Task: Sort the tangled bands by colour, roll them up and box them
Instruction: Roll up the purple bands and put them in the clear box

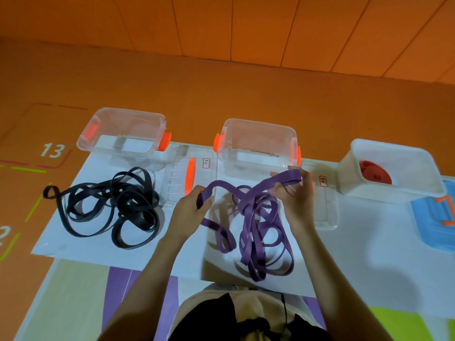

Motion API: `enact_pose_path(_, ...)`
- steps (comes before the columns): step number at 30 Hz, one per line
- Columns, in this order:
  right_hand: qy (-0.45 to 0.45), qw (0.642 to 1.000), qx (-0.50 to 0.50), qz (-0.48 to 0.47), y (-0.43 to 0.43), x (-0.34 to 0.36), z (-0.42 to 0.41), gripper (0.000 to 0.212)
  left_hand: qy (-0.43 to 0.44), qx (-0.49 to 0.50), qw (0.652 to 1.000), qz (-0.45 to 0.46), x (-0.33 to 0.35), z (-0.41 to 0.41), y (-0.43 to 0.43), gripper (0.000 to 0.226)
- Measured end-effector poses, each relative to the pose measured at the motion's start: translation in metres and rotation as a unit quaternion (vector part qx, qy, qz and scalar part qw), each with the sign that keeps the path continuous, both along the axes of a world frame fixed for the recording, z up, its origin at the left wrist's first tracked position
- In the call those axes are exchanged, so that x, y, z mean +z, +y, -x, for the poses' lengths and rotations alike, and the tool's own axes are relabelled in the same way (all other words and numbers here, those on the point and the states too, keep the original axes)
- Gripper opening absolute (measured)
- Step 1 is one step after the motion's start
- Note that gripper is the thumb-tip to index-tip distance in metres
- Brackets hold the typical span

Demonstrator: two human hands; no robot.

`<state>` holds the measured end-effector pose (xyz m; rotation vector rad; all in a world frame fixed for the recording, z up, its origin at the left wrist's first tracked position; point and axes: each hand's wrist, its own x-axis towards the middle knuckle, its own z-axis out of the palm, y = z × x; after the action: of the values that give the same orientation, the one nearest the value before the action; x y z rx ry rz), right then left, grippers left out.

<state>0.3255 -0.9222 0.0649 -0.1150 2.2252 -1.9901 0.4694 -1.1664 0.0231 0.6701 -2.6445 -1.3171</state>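
On white sheet [172, 254], centre: purple bands [256, 217] tangled, partly lifted | left hand [194, 207] fingers curled round one loop | right hand [293, 193] fingers pinch another, raised before middle clear box [258, 141] | black bands [115, 205] heaped left | white box [394, 153] holding red roll [374, 173] right

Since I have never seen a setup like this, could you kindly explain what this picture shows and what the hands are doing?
There is no machine here: a person works with bare hands. The one picture comes from a camera worn on their head, looking down. The left hand and the right hand both grip a tangle of purple bands, lifting part of it above a white sheet. A pile of black bands lies on the sheet to the left. Farther back stand the left clear box and the middle clear box, both open, and a white box holding a red roll.
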Motion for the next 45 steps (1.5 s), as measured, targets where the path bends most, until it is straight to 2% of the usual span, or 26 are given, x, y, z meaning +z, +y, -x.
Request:
enact_pose_path(2,0.04,0.999,0.017,0.01,-0.005,0.013,0.003,0.046,-0.007,0.018,0.999,0.029,0.005,0.003,0.005,0.017)
enact_pose_path(5,0.094,0.993,0.068,0.028,-0.009,0.034,0.007,0.038,-0.103,0.009,0.995,0.017,0.012,0.009,0.009,0.069)
enact_pose_path(7,0.089,0.99,0.097,0.054,-0.013,0.05,0.005,0.042,-0.179,-0.057,0.981,0.058,0.016,0.013,0.012,0.091)
enact_pose_path(9,0.088,0.987,0.125,0.056,-0.017,0.061,0.0,0.047,-0.179,-0.151,0.97,0.065,0.022,0.019,0.02,0.101)
enact_pose_path(11,0.093,0.984,0.148,0.048,-0.022,0.069,-0.005,0.049,-0.131,-0.195,0.97,-0.068,0.029,0.026,0.033,0.096)
enact_pose_path(13,0.107,0.98,0.163,0.04,-0.026,0.072,-0.009,0.052,-0.078,-0.19,0.959,-0.194,0.033,0.034,0.048,0.075)
enact_pose_path(16,0.08,0.977,0.192,0.036,-0.03,0.072,-0.011,0.059,-0.02,-0.134,0.97,-0.202,0.033,0.045,0.062,0.039)
enact_pose_path(18,0.048,0.976,0.209,0.024,-0.031,0.063,-0.01,0.069,-0.004,-0.081,0.97,-0.229,0.033,0.046,0.066,0.025)
enact_pose_path(20,0.018,0.974,0.225,-0.003,-0.029,0.046,-0.01,0.077,0.013,-0.041,0.956,-0.289,0.031,0.043,0.068,0.023)
enact_pose_path(22,-0.007,0.959,0.273,-0.075,-0.022,0.026,-0.01,0.078,0.028,0.009,0.941,-0.338,0.029,0.039,0.067,0.022)
enact_pose_path(24,-0.021,0.92,0.349,-0.176,-0.016,0.006,-0.015,0.078,0.022,0.062,0.929,-0.365,0.026,0.034,0.066,0.018)
enact_pose_path(26,-0.008,0.891,0.388,-0.236,-0.015,-0.01,-0.02,0.076,-0.002,0.096,0.923,-0.373,0.025,0.031,0.068,0.021)
enact_pose_path(32,0.07,0.885,0.314,-0.335,-0.016,-0.023,-0.017,0.032,0.019,0.265,0.889,-0.372,0.018,0.033,0.064,0.03)
enact_pose_path(34,0.065,0.898,0.308,-0.307,-0.012,-0.02,-0.012,0.025,0.0,0.304,0.878,-0.369,0.01,0.032,0.056,0.036)
enact_pose_path(37,0.037,0.925,0.315,-0.208,-0.008,-0.014,-0.005,0.018,0.0,0.342,0.858,-0.382,-0.001,0.027,0.05,0.034)
enact_pose_path(39,0.009,0.945,0.297,-0.139,-0.005,-0.01,-0.003,0.021,-0.004,0.366,0.85,-0.379,-0.009,0.024,0.048,0.033)
enact_pose_path(42,-0.027,0.965,0.256,-0.052,0.005,-0.011,0.002,0.023,-0.022,0.391,0.85,-0.351,-0.018,0.02,0.047,0.038)
enact_pose_path(45,-0.101,0.979,0.177,0.026,0.015,-0.017,0.01,0.024,-0.051,0.416,0.855,-0.305,-0.024,0.015,0.044,0.055)
